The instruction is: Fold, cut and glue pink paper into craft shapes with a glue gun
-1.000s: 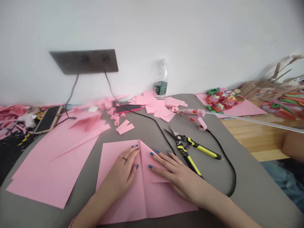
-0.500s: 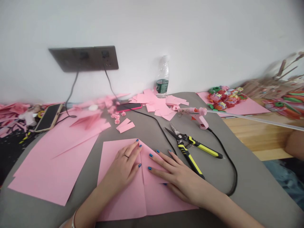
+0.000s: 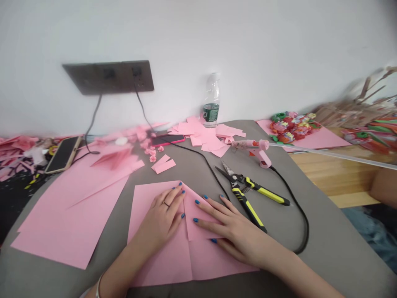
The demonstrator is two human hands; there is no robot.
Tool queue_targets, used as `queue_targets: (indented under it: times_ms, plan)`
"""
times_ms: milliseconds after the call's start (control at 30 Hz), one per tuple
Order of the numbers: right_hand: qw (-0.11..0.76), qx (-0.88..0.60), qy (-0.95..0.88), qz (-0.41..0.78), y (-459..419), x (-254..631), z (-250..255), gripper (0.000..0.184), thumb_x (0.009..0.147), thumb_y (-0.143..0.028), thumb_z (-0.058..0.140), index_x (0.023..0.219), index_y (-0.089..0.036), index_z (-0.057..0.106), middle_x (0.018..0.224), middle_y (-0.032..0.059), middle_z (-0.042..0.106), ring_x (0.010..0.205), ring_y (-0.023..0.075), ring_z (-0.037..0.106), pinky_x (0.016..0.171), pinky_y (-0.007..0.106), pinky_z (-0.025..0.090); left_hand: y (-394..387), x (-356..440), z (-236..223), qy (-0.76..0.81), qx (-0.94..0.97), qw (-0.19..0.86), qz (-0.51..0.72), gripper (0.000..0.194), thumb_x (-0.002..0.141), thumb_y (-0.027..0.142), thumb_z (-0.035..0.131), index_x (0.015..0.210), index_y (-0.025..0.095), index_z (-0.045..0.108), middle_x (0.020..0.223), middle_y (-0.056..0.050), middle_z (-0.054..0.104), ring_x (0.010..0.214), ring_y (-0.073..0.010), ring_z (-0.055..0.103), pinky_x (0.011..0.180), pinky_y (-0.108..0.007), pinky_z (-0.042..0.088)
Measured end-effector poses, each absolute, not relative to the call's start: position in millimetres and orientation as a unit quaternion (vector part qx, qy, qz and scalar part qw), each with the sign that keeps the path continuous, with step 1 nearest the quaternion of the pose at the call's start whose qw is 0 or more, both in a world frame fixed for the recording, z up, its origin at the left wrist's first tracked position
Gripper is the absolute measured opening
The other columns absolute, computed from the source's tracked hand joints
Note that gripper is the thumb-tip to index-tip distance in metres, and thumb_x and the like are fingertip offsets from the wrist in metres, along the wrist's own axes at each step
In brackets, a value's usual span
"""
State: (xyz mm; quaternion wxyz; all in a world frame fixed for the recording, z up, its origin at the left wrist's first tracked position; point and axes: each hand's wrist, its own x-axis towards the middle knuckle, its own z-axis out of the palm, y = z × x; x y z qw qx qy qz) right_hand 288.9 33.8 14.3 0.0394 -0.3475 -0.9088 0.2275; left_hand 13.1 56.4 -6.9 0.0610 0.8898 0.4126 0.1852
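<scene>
Pink folded paper (image 3: 164, 260) is held flat on the grey tabletop (image 3: 328, 236) under the left hand (image 3: 159, 219) and the right hand (image 3: 231, 231), both spread open, fingers extended, nothing gripped; yellow-handled snips (image 3: 248, 203) are lying just beside the right hand.

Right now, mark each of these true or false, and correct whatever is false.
The left hand rests on a folded sheet of pink paper. True.

The right hand grips the yellow-handled snips. False: the snips lie on the grey surface beside that hand.

A black cord runs from the pink hot glue gun. True.

The plastic bottle lies on its side. False: it stands upright near the white wall.
</scene>
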Motion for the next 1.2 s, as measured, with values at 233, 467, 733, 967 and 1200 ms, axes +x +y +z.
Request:
queue_targets:
  times_ms: [233, 467, 733, 967, 1200]
  plan:
    - [0.042, -0.346, -0.910, 0.225, 34.6, 288.4, 12.7, 0.064, 0.092, -0.013, 0.052, 0.152, -0.035, 0.046, 0.169, 0.0063, 0.021, 0.153, 0.0370, 0.026, 0.115, 0.073, 0.024, 57.0, 13.9, -9.1, 0.406, 0.886, 0.062, 0.215, 0.052, 0.100, 0.020, 0.046, 0.152, 0.019, 0.041, 0.156, -0.012, 0.048, 0.137, -0.0284, 0.048, 0.111, -0.046, 0.043]
    - [0.044, -0.345, -0.911, 0.220, 32.3, 286.6, 15.0, 0.064, 0.094, -0.013, 0.051, 0.153, -0.037, 0.045, 0.169, 0.0087, 0.022, 0.152, 0.0391, 0.026, 0.112, 0.076, 0.025, 54.5, 14.7, -5.9, 0.425, 0.879, 0.090, 0.198, 0.057, 0.097, 0.033, 0.056, 0.151, 0.018, 0.042, 0.156, -0.014, 0.047, 0.138, -0.0324, 0.047, 0.111, -0.050, 0.044]
    - [0.049, -0.345, -0.912, 0.218, 32.3, 284.5, 16.6, 0.062, 0.095, -0.014, 0.053, 0.152, -0.038, 0.047, 0.170, 0.0080, 0.021, 0.153, 0.0390, 0.025, 0.113, 0.076, 0.025, 53.5, 15.9, -3.2, 0.423, 0.886, 0.087, 0.167, 0.067, 0.098, 0.035, 0.056, 0.156, 0.015, 0.030, 0.162, -0.016, 0.039, 0.144, -0.0324, 0.040, 0.114, -0.049, 0.039]
    - [0.040, -0.341, -0.911, 0.229, 34.0, 284.2, 18.9, 0.062, 0.094, -0.013, 0.053, 0.151, -0.036, 0.048, 0.169, 0.0101, 0.023, 0.153, 0.0397, 0.025, 0.112, 0.077, 0.024, 53.2, 15.6, -0.8, 0.421, 0.891, 0.081, 0.148, 0.064, 0.098, 0.037, 0.056, 0.154, 0.015, 0.037, 0.163, -0.015, 0.037, 0.141, -0.0336, 0.040, 0.113, -0.049, 0.039]
    - [0.049, -0.342, -0.911, 0.224, 33.4, 284.5, 18.6, 0.059, 0.094, -0.012, 0.053, 0.149, -0.034, 0.052, 0.169, 0.0114, 0.023, 0.152, 0.0393, 0.026, 0.113, 0.076, 0.023, 52.8, 15.9, -1.2, 0.422, 0.891, 0.085, 0.144, 0.068, 0.098, 0.041, 0.055, 0.157, 0.016, 0.032, 0.164, -0.015, 0.036, 0.142, -0.0341, 0.040, 0.113, -0.050, 0.040]
